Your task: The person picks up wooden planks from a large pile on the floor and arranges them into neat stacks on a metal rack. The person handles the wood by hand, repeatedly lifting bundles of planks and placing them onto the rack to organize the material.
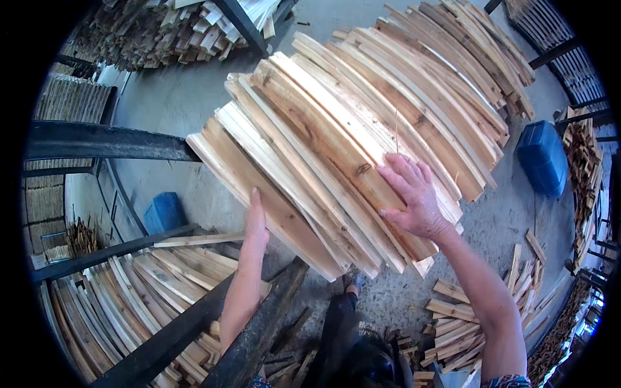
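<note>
A long row of pale wooden boards (310, 139) spreads before me, the boards lying side by side with some overlapping. My right hand (414, 200) rests on top of them, fingers spread and thumb apart, near a brown-streaked board (343, 152) with a dark knot. At the row's left side, my left hand (257, 223) is held edge-on with straight fingers against the outermost board (259, 187). Its palm side is mostly hidden from view. Neither hand is closed round a board.
Dark metal beams (116, 141) reach in from the left, and another beam (265, 323) crosses below my left arm. More boards (149, 291) lie at lower left. Offcuts (466, 323) are heaped at lower right. Blue plastic containers (542, 158) stand on the floor. A large wood stack (162, 35) is behind.
</note>
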Motion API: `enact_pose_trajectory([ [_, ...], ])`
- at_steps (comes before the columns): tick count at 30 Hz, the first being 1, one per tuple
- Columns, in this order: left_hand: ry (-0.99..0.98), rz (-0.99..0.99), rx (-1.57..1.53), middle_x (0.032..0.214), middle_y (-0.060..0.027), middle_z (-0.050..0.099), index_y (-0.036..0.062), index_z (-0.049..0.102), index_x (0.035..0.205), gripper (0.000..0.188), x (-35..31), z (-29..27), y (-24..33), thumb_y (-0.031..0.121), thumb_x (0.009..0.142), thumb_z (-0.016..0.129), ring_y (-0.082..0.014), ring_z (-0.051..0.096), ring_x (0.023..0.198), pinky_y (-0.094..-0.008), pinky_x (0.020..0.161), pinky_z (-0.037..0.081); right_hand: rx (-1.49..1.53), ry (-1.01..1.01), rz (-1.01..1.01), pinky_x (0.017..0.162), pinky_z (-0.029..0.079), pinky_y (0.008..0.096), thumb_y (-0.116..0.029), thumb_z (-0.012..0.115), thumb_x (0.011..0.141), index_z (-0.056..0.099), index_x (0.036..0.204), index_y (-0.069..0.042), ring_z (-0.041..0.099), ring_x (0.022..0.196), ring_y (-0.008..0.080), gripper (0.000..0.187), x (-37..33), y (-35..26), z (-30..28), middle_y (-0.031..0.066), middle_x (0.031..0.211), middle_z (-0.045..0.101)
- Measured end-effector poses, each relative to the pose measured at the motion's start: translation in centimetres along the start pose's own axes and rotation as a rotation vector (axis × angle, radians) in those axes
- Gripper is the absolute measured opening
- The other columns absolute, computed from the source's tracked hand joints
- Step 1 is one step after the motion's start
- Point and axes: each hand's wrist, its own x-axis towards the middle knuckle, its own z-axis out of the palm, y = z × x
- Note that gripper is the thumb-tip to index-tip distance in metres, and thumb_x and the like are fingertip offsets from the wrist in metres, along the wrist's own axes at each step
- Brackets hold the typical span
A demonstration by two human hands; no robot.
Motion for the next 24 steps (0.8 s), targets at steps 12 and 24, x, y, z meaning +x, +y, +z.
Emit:
enact_pose_trajectory([
  [12,-0.083,0.295,0.123,0.131,-0.0195,0.031,0.0023,0.013,0.134,0.074,0.8,1.6,8.1,0.053,0.086,0.036,-0.0282,0.035,0.12,-0.0387,0.099,0.032,0.036,0.01,-0.01,0.098,0.021,0.0403,-0.024,0.067,0.06,0.043,0.124,-0.014,0.033,0.12,0.0265,0.069,0.5,-0.5,0.4,0.011,0.128,0.037],
  [24,0.168,0.606,0.435,0.127,-0.018,0.038,0.0037,0.016,0.135,0.058,2.9,-1.8,4.2,0.028,0.089,0.043,-0.0282,0.043,0.111,-0.0353,0.093,0.035,0.023,0.053,-0.013,0.1,0.019,0.0412,-0.027,0.066,0.063,0.042,0.125,-0.019,0.033,0.121,0.0255,0.067,0.3,0.1,0.7,0.0094,0.127,0.038],
])
